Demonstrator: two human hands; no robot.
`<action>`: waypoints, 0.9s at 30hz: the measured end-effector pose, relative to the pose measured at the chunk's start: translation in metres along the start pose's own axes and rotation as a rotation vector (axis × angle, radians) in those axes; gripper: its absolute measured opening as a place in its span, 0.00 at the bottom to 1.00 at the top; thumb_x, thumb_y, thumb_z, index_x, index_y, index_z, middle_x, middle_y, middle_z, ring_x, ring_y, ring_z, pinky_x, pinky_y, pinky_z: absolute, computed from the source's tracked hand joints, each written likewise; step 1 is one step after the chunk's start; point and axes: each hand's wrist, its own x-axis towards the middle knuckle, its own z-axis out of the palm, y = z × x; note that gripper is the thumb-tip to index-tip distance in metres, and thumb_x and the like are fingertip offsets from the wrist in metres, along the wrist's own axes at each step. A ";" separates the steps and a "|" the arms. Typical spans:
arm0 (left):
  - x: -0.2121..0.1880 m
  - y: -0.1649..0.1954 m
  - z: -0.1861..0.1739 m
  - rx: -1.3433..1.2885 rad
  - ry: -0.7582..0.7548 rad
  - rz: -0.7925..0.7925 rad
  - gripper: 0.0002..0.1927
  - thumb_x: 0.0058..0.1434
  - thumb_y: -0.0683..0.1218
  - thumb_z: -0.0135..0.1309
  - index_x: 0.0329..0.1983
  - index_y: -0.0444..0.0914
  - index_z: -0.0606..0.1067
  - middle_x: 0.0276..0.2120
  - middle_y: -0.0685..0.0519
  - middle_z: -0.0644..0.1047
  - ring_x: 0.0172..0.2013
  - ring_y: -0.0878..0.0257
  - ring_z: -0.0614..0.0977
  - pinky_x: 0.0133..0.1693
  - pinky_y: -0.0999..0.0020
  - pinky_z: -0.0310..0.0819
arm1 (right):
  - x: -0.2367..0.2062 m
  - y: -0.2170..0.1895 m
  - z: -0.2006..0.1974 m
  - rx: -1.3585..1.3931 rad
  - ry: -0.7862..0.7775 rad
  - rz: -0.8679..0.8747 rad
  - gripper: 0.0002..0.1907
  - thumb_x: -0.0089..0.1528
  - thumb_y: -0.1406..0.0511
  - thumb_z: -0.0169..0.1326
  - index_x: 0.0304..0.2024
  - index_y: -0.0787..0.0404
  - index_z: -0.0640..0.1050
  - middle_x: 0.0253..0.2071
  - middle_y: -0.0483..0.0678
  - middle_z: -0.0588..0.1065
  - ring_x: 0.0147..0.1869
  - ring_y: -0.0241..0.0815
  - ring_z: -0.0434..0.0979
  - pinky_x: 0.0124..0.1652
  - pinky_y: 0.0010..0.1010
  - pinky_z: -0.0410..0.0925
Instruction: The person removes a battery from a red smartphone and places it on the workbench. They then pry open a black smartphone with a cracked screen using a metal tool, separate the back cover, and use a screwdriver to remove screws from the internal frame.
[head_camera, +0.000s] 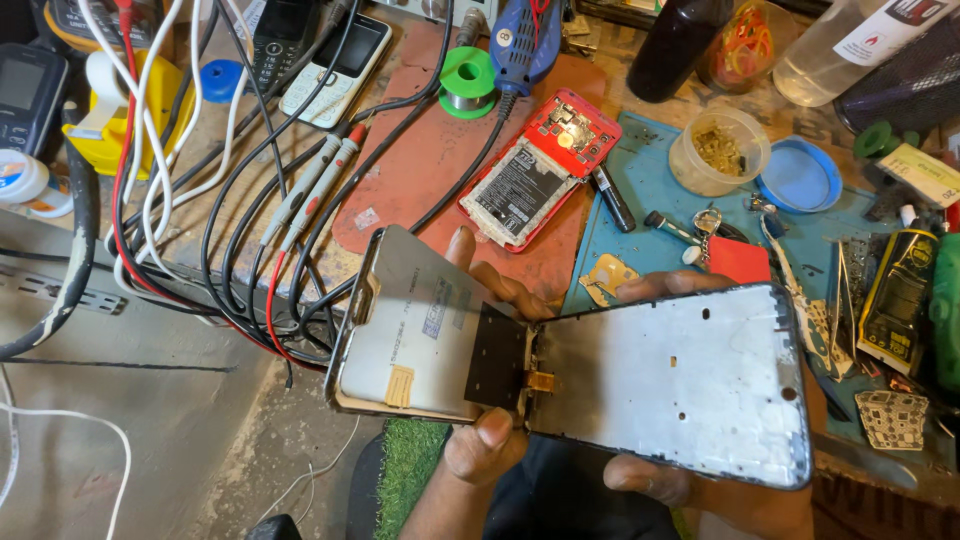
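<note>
My left hand (490, 440) grips a detached phone display panel (410, 320), back side up, with the thumb on its lower right corner and the fingers behind it. My right hand (645, 478) holds a silver phone middle frame (690, 380) by its lower edge, fingers also showing above its top edge. A small orange flex cable (541, 381) joins the panel and the frame, which lie side by side like an open book. A black square sheet (497, 355) sits on the panel next to the joint.
An opened red phone (540, 165) lies on a reddish mat (420, 170). Nearby are test probes (315, 185), tangled cables (230, 200), a green solder spool (467, 80), a cup of screws (718, 150), a blue lid (800, 178) and a tube (898, 300).
</note>
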 end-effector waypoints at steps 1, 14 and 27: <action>0.005 0.006 0.008 0.002 0.025 0.028 0.70 0.47 0.69 0.70 0.81 0.33 0.44 0.55 0.50 0.64 0.54 0.56 0.70 0.58 0.54 0.66 | -0.001 -0.001 -0.001 -0.003 -0.027 -0.007 0.54 0.45 0.66 0.77 0.70 0.62 0.64 0.67 0.58 0.68 0.72 0.52 0.69 0.68 0.51 0.68; 0.011 0.035 0.027 -0.125 0.071 0.099 0.66 0.52 0.61 0.70 0.82 0.35 0.43 0.52 0.48 0.64 0.53 0.50 0.72 0.58 0.46 0.70 | -0.002 -0.007 -0.005 -0.181 -0.187 -0.143 0.53 0.48 0.64 0.76 0.70 0.56 0.61 0.67 0.60 0.65 0.72 0.53 0.70 0.64 0.51 0.73; 0.015 0.037 0.022 -0.269 0.109 0.265 0.62 0.51 0.51 0.62 0.85 0.35 0.42 0.51 0.43 0.65 0.48 0.48 0.74 0.50 0.39 0.74 | -0.009 -0.013 0.003 -0.159 -0.136 -0.038 0.52 0.44 0.70 0.75 0.66 0.54 0.61 0.65 0.60 0.65 0.68 0.54 0.72 0.56 0.51 0.77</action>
